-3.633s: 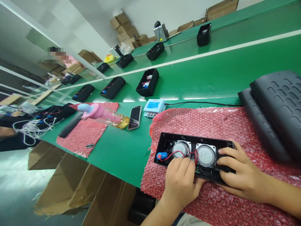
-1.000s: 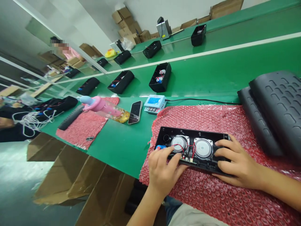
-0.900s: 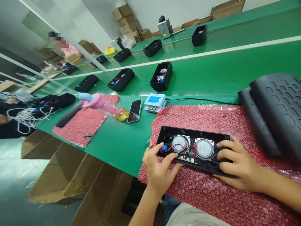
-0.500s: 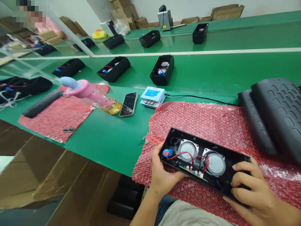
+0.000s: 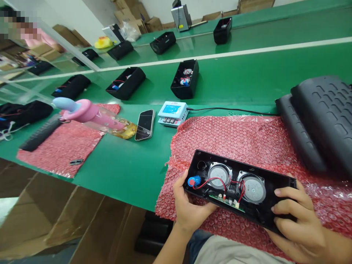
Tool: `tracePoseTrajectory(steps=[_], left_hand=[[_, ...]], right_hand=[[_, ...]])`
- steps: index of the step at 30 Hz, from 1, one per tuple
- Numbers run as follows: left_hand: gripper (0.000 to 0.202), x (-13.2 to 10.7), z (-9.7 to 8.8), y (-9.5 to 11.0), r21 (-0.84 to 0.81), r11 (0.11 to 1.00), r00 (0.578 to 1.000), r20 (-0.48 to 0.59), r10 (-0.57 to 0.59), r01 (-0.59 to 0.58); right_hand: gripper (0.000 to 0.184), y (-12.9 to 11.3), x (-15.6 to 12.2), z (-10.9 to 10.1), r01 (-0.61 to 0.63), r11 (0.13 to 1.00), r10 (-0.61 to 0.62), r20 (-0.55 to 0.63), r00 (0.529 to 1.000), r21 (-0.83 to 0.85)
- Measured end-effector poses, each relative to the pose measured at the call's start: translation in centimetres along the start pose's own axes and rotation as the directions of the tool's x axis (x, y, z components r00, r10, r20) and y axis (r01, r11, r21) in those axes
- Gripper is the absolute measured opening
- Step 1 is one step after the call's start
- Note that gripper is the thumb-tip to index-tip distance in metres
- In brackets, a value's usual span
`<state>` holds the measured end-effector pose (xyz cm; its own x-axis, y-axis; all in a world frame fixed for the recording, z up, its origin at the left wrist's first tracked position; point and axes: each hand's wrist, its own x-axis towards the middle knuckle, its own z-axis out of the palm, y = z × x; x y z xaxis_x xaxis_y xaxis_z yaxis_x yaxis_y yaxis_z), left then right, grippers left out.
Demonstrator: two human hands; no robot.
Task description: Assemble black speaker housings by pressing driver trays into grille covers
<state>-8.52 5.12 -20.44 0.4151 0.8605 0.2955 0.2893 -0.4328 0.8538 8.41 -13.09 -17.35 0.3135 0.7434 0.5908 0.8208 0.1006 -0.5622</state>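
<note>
A black open speaker housing (image 5: 265, 211) is held tilted above red bubble wrap (image 5: 209, 135) near my lap. Inside it are two round speaker drivers (image 5: 253, 189), a blue cylindrical part (image 5: 194, 180), red and black wires, and a small green circuit board (image 5: 227, 202). My left hand (image 5: 189, 212) grips the housing's left end, thumb along the near edge. My right hand (image 5: 298, 216) is closed round the right end, with fingers over the rim and inside. The undersides of both grips are hidden.
Black molded covers (image 5: 324, 121) lie at the right. A light-blue device (image 5: 173, 113) with a cable, a phone (image 5: 145, 124) and a pink-topped bottle (image 5: 99, 117) stand ahead and left. More housings (image 5: 184, 79) line the green table (image 5: 247, 77). A person in pink (image 5: 41, 36) is at far left.
The view has shifted slightly, so the table items appear further left. Both hands keep their hold on the speaker housing, which is tilted about the same.
</note>
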Motion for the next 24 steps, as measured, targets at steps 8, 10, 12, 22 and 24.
tracePoseTrajectory(steps=[8,10,12,22,24], left_hand=[[0.094,0.11,-0.42,0.09,0.022,0.999,0.997,0.056,0.047,-0.049],[0.094,0.18,-0.45,0.14,0.017,0.998,0.996,0.069,0.052,-0.053],[0.095,0.27,-0.45,0.27,0.021,0.998,0.996,0.074,0.058,-0.060],[0.095,0.29,-0.33,0.41,0.029,0.993,0.991,0.072,0.112,-0.114],[0.095,0.29,-0.35,0.32,0.037,0.988,0.987,0.071,0.144,-0.147]], right_hand=[[0.021,0.20,-0.30,0.22,0.005,1.000,-0.005,-0.003,1.000,0.010],[0.020,0.28,-0.40,0.19,0.019,1.000,-0.019,0.012,1.000,0.009],[0.019,0.34,-0.44,0.12,0.017,1.000,-0.018,0.026,1.000,0.008],[0.020,0.40,-0.04,-0.17,-0.012,1.000,0.011,0.033,0.999,0.006],[0.020,0.47,-0.07,-0.18,-0.022,1.000,0.021,0.034,0.999,0.016]])
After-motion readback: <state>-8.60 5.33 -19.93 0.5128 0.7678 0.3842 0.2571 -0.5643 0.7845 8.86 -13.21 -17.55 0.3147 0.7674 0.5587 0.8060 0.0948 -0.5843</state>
